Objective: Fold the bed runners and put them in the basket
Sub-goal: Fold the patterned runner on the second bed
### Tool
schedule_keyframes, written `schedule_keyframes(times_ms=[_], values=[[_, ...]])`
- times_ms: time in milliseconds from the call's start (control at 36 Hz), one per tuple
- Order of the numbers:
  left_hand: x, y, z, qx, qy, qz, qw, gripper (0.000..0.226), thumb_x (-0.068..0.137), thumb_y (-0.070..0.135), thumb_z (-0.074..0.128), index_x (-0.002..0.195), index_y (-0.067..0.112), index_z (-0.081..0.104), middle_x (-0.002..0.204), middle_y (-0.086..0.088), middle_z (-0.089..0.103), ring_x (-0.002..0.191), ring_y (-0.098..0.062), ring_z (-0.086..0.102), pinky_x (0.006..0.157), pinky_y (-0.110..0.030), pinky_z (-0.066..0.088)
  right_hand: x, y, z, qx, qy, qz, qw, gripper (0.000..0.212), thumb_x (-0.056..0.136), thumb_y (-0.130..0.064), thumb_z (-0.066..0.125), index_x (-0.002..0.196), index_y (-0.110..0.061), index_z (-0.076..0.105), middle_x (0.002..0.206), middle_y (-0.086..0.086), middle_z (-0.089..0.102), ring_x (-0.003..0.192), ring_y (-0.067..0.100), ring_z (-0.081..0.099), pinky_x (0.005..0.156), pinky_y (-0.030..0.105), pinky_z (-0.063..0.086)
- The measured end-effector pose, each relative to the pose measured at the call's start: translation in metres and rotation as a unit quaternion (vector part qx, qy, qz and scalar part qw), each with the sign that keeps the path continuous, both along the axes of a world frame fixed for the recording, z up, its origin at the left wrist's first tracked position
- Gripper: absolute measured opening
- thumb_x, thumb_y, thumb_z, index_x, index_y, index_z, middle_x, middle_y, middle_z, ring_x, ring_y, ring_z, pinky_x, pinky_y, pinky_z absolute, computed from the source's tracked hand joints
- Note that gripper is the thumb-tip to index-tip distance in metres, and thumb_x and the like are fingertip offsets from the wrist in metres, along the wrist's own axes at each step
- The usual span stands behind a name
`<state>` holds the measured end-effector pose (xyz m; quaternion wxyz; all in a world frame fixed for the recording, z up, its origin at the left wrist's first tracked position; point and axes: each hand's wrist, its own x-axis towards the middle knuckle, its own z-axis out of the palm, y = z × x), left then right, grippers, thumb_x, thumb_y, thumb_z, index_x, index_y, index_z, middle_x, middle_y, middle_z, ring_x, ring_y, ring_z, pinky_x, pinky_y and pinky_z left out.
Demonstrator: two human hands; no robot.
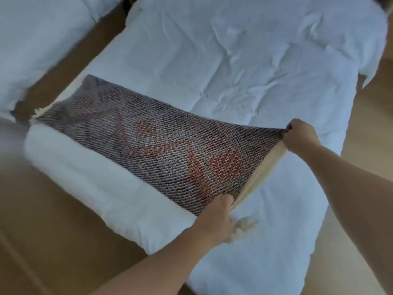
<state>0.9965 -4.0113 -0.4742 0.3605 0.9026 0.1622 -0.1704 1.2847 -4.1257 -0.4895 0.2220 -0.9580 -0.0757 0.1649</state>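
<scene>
Here, a patterned runner (153, 143) lies across the near end of a white bed (244, 60), its right end lifted: the left hand (217, 213) pinches the near corner, the right hand (299, 135) the far corner. Unequal pull could skew the fold; no basket is in view.

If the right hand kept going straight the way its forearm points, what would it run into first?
The right hand, gripping a corner of the bed runner, points up and left across the bed. It would probably slide over the lifted runner edge first, then reach the rumpled white duvet; depth is hard to judge.
</scene>
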Motion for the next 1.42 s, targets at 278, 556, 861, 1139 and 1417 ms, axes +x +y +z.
schedule_keyframes(times_ms=[278,556,861,1139,1417], values=[[-0.043,0.103,0.091,0.099,-0.046,0.057,0.992,0.005,0.085,0.016,0.049,0.081,0.013,0.048,0.078,0.001,0.051,0.072,-0.019,0.049,0.061,-0.033,0.039,-0.032,0.076,0.11,0.108,0.04,-0.022,0.993,0.004,0.088,-0.013,0.052,0.086,-0.015,0.051,0.082,0.009,0.063,0.042,0.025,0.065,0.049,0.034,0.057],[-0.085,0.227,0.118,0.098,-0.112,0.076,0.986,0.011,0.091,0.007,0.047,0.092,0.017,0.043,0.07,0.003,0.049,0.055,-0.012,0.045,0.046,-0.028,0.029,-0.079,0.171,0.186,0.166,0.049,-0.049,0.984,0.011,0.089,-0.003,0.052,0.086,-0.014,0.05,0.089,0.014,0.055,0.051,0.036,0.067,0.05,0.047,0.058],[-0.12,0.379,0.129,0.089,-0.193,0.022,0.977,0.021,0.09,-0.001,0.043,0.086,0.014,0.057,0.083,-0.002,0.055,0.069,-0.02,0.053,0.061,-0.035,0.046,-0.133,0.311,0.23,0.251,0.037,-0.137,0.958,0.022,0.085,0.007,0.059,0.072,-0.009,0.065,0.082,0.019,0.063,0.06,0.038,0.067,0.046,0.04,0.057],[-0.135,0.451,0.13,0.068,-0.22,0.027,0.973,0.02,0.095,0.004,0.042,0.1,0.011,0.06,0.097,-0.002,0.057,0.079,-0.02,0.058,0.073,-0.04,0.05,-0.153,0.389,0.243,0.332,0.046,-0.186,0.924,0.014,0.089,0.006,0.055,0.087,-0.002,0.067,0.095,0.021,0.062,0.063,0.036,0.067,0.045,0.033,0.057],[-0.134,0.488,0.14,0.104,-0.214,0.082,0.968,0.014,0.094,0.004,0.047,0.1,0.008,0.059,0.098,-0.004,0.057,0.084,-0.016,0.056,0.076,-0.033,0.05,-0.136,0.452,0.237,0.384,0.074,-0.153,0.908,0.014,0.09,0.009,0.053,0.093,0.005,0.066,0.091,0.022,0.061,0.064,0.032,0.065,0.04,0.028,0.055]])
